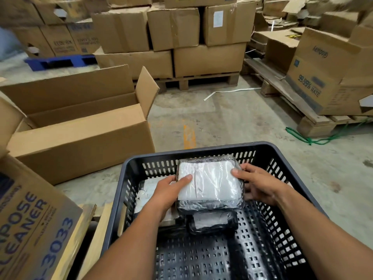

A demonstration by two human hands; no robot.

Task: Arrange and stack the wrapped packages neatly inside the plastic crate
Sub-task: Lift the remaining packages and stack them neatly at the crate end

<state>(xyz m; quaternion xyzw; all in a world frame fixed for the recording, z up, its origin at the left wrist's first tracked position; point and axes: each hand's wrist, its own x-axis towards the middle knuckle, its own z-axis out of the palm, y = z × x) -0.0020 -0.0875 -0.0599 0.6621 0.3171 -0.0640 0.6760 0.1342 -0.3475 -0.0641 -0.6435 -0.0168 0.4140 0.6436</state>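
Warehouse floor | crate (302, 156) | left hand (171, 190), right hand (256, 184): fingers clamped on top package (210, 182)

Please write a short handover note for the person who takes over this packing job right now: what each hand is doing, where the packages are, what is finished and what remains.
Left hand: grips the left edge of the top package.
Right hand: grips its right edge, fingers curled under the side.
The top package is inside the crate, over a lower package; I cannot tell if it already rests on it.
Another package lies at the crate's left side, partly hidden by the left arm.
Done: at least two packages are placed.
Left: settle the held one squarely and release it. The near half of the crate floor has no packages on it.
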